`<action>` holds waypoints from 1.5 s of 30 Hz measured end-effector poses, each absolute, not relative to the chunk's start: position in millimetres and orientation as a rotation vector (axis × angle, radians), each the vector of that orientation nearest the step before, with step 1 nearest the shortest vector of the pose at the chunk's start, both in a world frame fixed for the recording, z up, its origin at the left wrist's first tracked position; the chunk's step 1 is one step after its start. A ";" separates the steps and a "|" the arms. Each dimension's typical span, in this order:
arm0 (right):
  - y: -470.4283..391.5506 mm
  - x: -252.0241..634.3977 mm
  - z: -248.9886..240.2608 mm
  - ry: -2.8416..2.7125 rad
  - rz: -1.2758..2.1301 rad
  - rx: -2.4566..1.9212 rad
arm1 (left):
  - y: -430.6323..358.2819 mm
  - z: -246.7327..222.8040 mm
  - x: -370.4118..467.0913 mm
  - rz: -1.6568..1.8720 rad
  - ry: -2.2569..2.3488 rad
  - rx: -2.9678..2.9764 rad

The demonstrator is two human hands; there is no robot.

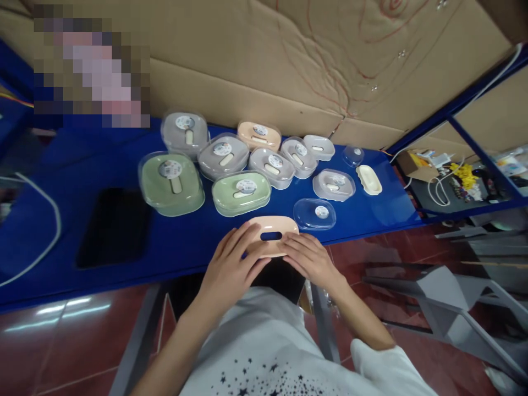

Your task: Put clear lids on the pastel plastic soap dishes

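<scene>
At the table's front edge is a peach plastic dish (273, 223) with rounded corners and an oblong slot in its middle. My left hand (231, 261) grips its left end, fingers bent over the top and thumb along the near rim. On the opposite end my right hand (311, 259) holds it, fingertips resting on its surface near the slot. Just beyond the right hand lies a clear plastic lid (307, 212) with a round label. A green lidded box (225, 202) sits behind the dish. The underside of the dish is hidden.
Several lidded boxes stand behind: a large green one (154, 192), grey ones (212, 162) and a peach one (246, 132). A cream dish (370, 180) lies at the right. A dark flat tray (113, 228) rests at left. Cardboard (247, 82) walls the back.
</scene>
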State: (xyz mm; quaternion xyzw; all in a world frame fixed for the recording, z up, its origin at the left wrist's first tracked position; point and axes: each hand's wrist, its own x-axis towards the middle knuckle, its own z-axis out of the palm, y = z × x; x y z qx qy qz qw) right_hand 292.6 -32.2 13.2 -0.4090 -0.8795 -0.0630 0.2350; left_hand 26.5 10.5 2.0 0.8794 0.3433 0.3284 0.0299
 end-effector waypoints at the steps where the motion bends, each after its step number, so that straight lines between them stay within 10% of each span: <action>1: -24.4 304.7 16.6 -2.397 -0.167 -1.137 | 10.8 2.0 24.7 0.998 1.064 2.722; 13: 85.0 548.6 23.6 -1.300 -0.294 -2.331 | 27.5 -1.4 7.4 0.985 1.016 2.624; 21: -17.1 438.0 26.0 -1.433 -0.616 -1.820 | 14.5 17.2 0.4 1.397 1.030 2.225; 30: -38.4 281.8 6.6 -2.237 0.041 -1.110 | 11.6 32.9 8.6 1.264 1.069 2.468; 45: -18.2 374.3 2.5 -1.995 0.017 -1.772 | -7.0 14.4 20.3 0.942 1.170 2.833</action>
